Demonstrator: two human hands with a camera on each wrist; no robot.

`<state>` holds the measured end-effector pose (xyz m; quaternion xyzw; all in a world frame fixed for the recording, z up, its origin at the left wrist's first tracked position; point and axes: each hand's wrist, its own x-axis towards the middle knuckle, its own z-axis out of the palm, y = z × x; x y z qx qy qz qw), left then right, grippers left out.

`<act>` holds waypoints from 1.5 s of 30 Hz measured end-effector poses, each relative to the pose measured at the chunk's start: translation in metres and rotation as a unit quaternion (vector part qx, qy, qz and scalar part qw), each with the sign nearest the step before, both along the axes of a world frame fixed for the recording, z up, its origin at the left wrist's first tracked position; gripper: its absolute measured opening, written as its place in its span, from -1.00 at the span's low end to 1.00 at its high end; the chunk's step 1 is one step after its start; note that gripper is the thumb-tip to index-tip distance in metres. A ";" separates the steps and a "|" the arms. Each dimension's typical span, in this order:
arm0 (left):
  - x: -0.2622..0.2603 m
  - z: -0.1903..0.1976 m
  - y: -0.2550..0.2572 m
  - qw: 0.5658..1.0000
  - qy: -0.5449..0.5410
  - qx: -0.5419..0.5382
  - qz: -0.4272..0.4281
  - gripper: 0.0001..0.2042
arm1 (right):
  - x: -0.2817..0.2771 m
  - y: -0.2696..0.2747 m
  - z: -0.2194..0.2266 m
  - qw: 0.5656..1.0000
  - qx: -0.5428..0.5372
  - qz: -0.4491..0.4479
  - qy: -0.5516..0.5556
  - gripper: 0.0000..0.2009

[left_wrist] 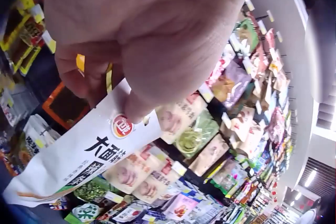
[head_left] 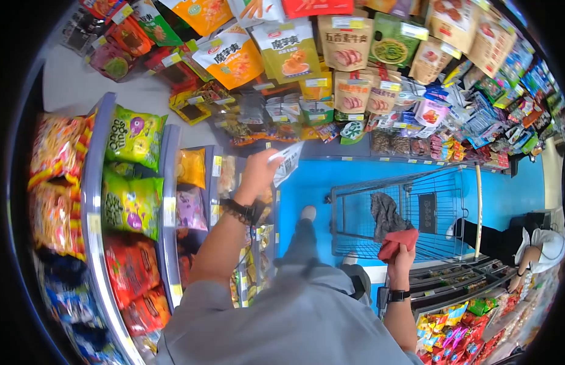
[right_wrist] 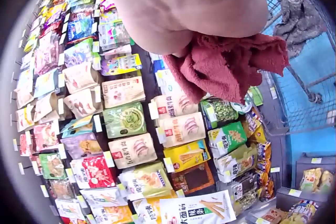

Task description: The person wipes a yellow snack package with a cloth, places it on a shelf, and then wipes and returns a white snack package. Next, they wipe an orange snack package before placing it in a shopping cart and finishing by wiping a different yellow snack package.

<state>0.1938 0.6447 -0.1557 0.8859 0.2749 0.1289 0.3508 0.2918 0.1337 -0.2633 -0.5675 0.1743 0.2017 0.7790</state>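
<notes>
My left hand (head_left: 256, 176) pinches a white snack packet (head_left: 287, 163) by its top end, in front of the hanging snack rack. In the left wrist view the packet (left_wrist: 113, 132) slants down to the left, its printed front with dark lettering showing; thumb and fingers close over its upper edge. A crumpled red cloth (head_left: 395, 244) is gripped in my right hand (head_left: 404, 261), beside the shopping cart. From the right wrist, the cloth (right_wrist: 231, 69) hangs in folds below the palm, which hides the fingertips.
A wire shopping cart (head_left: 440, 182) stands on the blue floor, with a dark grey cloth (head_left: 386, 216) at it. Bagged snacks (head_left: 136, 137) fill shelves on the left. Hanging pouches (head_left: 346, 45) line the rack ahead. Another person (head_left: 541, 246) is at the right beside low shelves (head_left: 465, 277).
</notes>
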 end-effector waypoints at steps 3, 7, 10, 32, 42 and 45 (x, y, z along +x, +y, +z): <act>0.012 -0.072 0.092 0.997 0.004 -0.058 0.045 -0.68 | -0.013 0.066 0.008 0.999 -0.022 0.001 0.030 -0.70; 0.027 -0.150 0.184 0.974 -0.040 -0.196 0.109 -0.68 | -0.033 0.107 -0.005 0.998 -0.006 0.003 0.063 -0.78; 0.032 -0.171 0.226 0.966 -0.033 -0.182 0.183 -0.70 | -0.040 0.121 0.006 0.997 -0.007 -0.014 0.072 -0.81; 0.054 -0.254 0.390 0.926 -0.072 -0.122 0.349 -0.73 | -0.119 0.082 -0.030 0.957 -0.287 0.024 0.027 -0.83; 0.062 -0.243 0.403 0.890 -0.217 -0.206 0.344 -0.84 | -0.119 0.078 -0.003 0.929 -0.367 0.052 0.011 -0.91; 0.063 -0.249 0.408 0.879 -0.249 -0.224 0.339 -0.83 | -0.129 0.065 -0.015 0.917 -0.393 0.068 -0.003 -0.90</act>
